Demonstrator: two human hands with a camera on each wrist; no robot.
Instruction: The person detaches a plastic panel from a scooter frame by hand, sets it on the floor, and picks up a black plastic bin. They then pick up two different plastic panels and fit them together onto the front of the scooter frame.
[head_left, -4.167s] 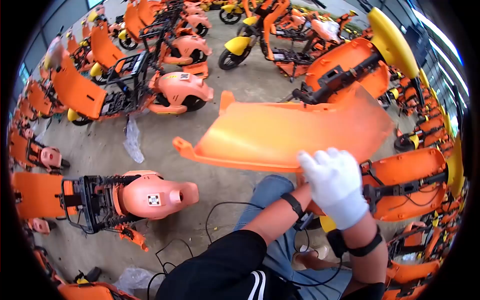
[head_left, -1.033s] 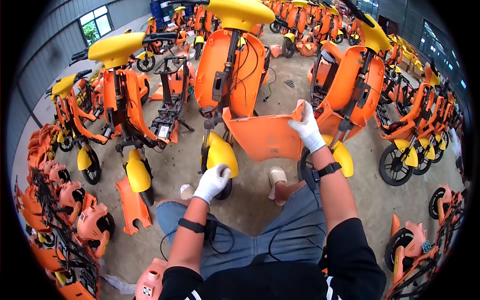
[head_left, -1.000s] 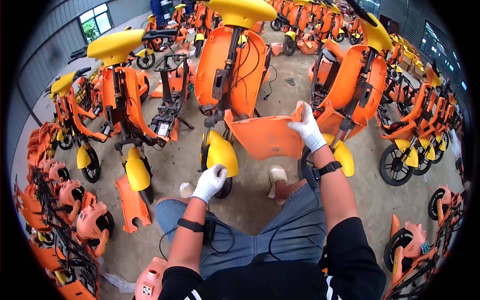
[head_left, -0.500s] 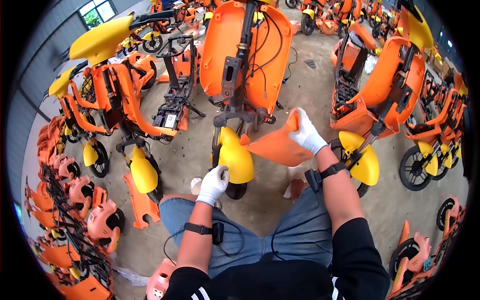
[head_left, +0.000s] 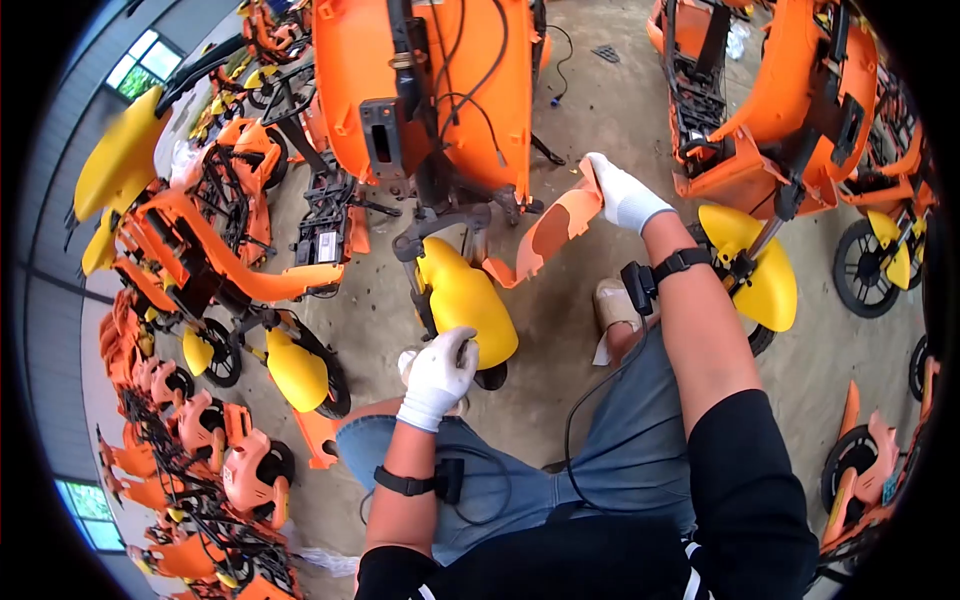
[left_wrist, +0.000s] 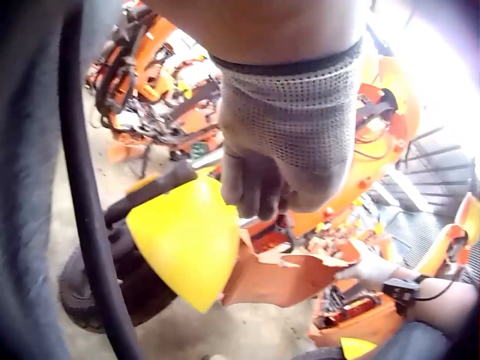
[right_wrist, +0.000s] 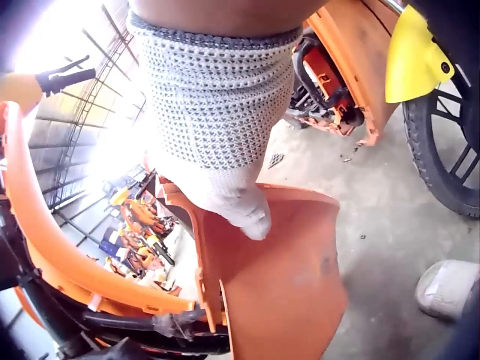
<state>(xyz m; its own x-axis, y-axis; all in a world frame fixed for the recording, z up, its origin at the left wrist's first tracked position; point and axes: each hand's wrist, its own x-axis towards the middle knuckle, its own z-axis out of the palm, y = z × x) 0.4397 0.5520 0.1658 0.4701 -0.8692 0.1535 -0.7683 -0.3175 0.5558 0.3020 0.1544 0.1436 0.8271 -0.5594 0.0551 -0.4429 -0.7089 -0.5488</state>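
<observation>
My gloved right hand (head_left: 622, 195) grips the upper edge of a curved orange body panel (head_left: 550, 235), thumb lying over its face in the right wrist view. The panel's other end hangs beside the fork and yellow mudguard (head_left: 465, 300) of the scooter in front of me. My gloved left hand (head_left: 440, 375) is held over the lower part of that mudguard, its fingers curled in with no object showing between them. From the left wrist, the mudguard (left_wrist: 187, 240) appears just below the curled fingers, with the panel (left_wrist: 281, 281) beyond it.
The scooter's orange front shell (head_left: 350, 70) with loose black cables rises ahead. More scooters stand to both sides, including one with a yellow mudguard (head_left: 765, 285) at right. Another orange panel (head_left: 318, 440) lies by my left knee. A thin cable (head_left: 575, 420) runs along my leg.
Over the last second my right hand has raised the panel and turned it edge-on beside the fork. My left hand stays low by the mudguard. Earlier, the panel was held off to the side.
</observation>
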